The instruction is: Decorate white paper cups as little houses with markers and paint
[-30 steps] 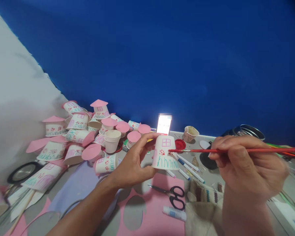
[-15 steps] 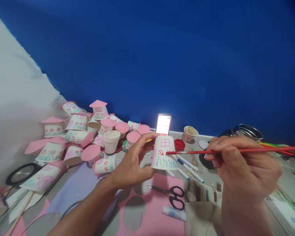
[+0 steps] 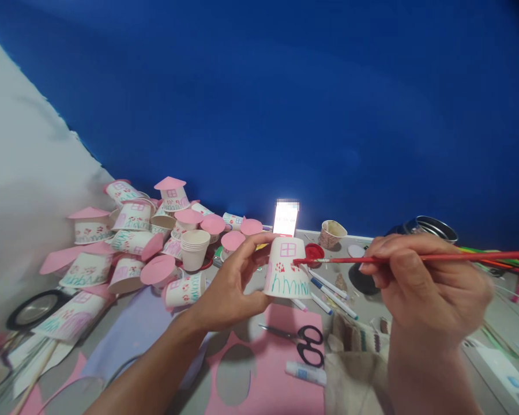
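Note:
My left hand (image 3: 236, 282) grips an upside-down white paper cup (image 3: 281, 282) by its left side, thumb near the rim and fingers near its base. The cup bears a pink window, red dabs and green grass strokes. In my right hand (image 3: 428, 282) is a red paintbrush (image 3: 372, 259), held nearly level. Its red-loaded tip meets the cup's face, just right of the red dabs and under the window. Behind the cup sits a small red paint pot (image 3: 314, 255), partly hidden.
Decorated cups with pink paper roofs (image 3: 170, 183) pile up at left, beside stacked plain cups (image 3: 194, 249). Scissors (image 3: 310, 346) and a glue tube (image 3: 305, 373) lie on cut pink paper (image 3: 277, 397). A lit phone (image 3: 285, 219) stands behind; several markers (image 3: 333, 297) lie right.
The brush tip has shifted slightly up and right on the cup, and a few more red dabs show there. The left hand keeps its hold, with the cup turned slightly.

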A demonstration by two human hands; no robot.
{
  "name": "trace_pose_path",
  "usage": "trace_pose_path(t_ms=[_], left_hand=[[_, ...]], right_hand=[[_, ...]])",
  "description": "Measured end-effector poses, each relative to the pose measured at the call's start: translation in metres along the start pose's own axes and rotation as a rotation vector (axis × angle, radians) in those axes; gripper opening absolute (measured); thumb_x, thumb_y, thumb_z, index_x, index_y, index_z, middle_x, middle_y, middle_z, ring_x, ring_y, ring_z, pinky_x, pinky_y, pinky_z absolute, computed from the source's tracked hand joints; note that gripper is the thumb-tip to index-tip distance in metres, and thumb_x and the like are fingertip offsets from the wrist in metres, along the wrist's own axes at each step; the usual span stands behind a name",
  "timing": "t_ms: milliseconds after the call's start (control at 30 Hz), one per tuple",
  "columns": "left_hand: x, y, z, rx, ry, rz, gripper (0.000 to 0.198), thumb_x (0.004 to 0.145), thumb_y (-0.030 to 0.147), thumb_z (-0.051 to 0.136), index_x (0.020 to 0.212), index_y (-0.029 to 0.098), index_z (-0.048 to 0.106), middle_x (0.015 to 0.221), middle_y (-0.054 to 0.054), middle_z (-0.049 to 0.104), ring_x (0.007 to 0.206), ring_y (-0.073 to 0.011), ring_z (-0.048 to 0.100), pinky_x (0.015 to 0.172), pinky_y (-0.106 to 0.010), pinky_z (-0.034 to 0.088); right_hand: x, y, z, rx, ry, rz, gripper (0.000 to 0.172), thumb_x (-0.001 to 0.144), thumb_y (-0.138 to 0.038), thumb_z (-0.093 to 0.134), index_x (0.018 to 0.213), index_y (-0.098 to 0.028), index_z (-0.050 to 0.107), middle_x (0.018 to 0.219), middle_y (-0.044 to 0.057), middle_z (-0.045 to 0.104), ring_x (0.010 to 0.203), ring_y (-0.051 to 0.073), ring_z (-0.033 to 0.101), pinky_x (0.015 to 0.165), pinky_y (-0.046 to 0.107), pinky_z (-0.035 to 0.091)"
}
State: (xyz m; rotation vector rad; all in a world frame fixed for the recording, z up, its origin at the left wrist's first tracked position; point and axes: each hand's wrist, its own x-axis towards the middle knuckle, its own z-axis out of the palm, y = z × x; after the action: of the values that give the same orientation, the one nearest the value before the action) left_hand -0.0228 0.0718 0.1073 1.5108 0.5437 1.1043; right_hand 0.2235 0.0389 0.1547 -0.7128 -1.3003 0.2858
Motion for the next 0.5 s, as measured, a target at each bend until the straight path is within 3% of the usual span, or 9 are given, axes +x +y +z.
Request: trace_pose_path(t_ms=[200, 500], left_hand=[[-0.0001, -0.0021, -0.002, -0.039, 0.008, -0.004, 0.076, 0.073, 0.003, 0.08, 0.14, 0.03, 0.058, 0.15, -0.009, 0.06, 0.137, -0.0313, 0.061, 0.118, -0.049, 0.047], [0.0006, -0.0012, -0.0015, -0.047, 0.005, -0.015, 0.074, 0.075, 0.003, 0.079, 0.141, 0.03, 0.058, 0.151, -0.009, 0.06, 0.139, -0.032, 0.059, 0.119, -0.049, 0.046]], right_hand=[[0.0015, -0.0014, -0.0002, 0.003, 0.048, 0.016, 0.012, 0.093, -0.023, 0.077, 0.082, -0.018, 0.08, 0.072, 0.003, 0.07, 0.057, 0.016, 0.068, 0.038, 0.028, 0.042], [-0.0023, -0.0051, 0.0016, 0.023, 0.003, 0.061, 0.011, 0.094, -0.024, 0.076, 0.085, -0.019, 0.08, 0.075, 0.003, 0.07, 0.06, 0.017, 0.068, 0.043, 0.03, 0.047]])
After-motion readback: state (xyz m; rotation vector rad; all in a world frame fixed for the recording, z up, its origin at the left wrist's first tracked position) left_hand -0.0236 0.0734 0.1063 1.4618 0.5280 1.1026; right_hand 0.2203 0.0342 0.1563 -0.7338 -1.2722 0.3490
